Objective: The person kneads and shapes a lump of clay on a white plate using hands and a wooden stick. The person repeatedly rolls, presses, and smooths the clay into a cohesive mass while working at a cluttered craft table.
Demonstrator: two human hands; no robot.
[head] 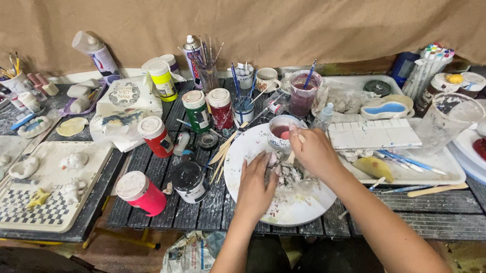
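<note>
Resting palms-down, both hands (286,170) press a white figure (285,173) on a plate (238,154).

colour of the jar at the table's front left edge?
Pink jar with a white lid; head view shows it.

A: Where do the hands sit?
B: Both on the plate (244,153); left hand (255,187) beside right hand (315,151); a small cup (281,132) behind them.
A: And the paint jars (197,111)?
B: Left of the plate; the tray (430,171) lies right.
</note>
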